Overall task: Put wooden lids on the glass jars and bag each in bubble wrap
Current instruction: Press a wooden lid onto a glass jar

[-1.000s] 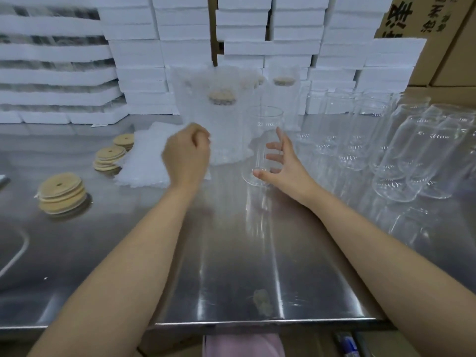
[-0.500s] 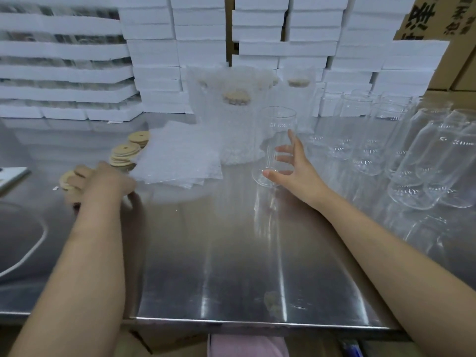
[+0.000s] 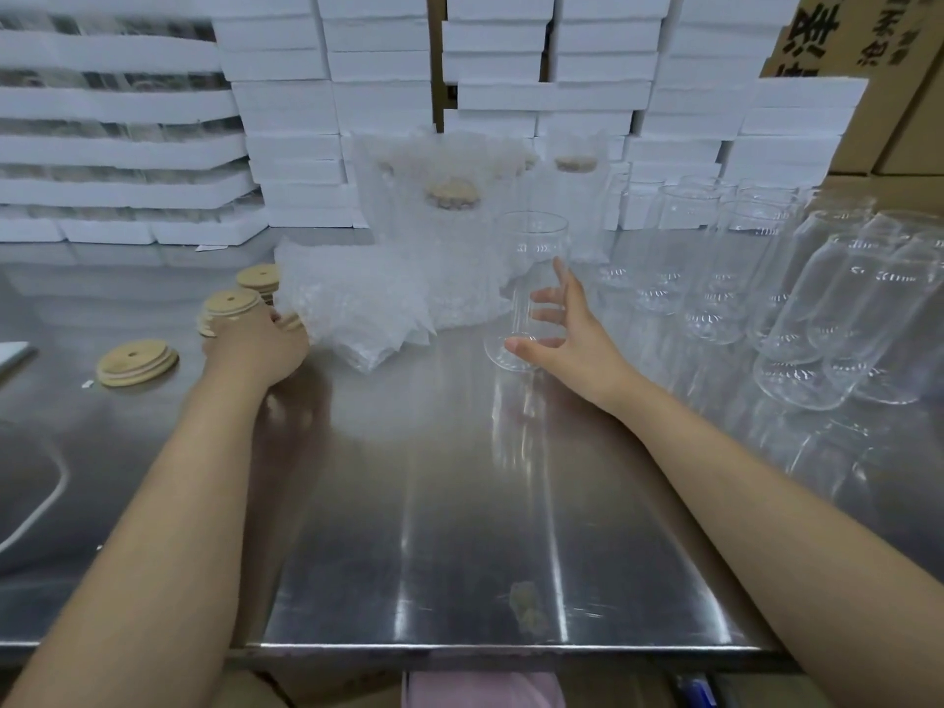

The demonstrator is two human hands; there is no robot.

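Note:
An open glass jar [image 3: 528, 258] stands upright on the steel table [image 3: 434, 503]. My right hand [image 3: 572, 339] cups its lower part, thumb at the base and fingers spread along its right side. My left hand [image 3: 255, 347] is closed at a stack of wooden lids [image 3: 230, 303], with a sliver of lid showing at its fingertips. A pile of bubble wrap bags [image 3: 352, 309] lies between my hands. Behind it stand bagged jars with lids [image 3: 449, 232].
Two more lid stacks lie at the left [image 3: 138, 361] and further back [image 3: 258, 277]. Several bare jars [image 3: 797, 319] crowd the right side of the table. White foam boxes [image 3: 286, 120] and cardboard cartons [image 3: 868, 38] line the back. The table's front edge [image 3: 459, 648] is near me.
My left hand left the bagged jar, swung left to the near lid stack, and now sits closed by the middle stack. My right hand has stayed on the jar.

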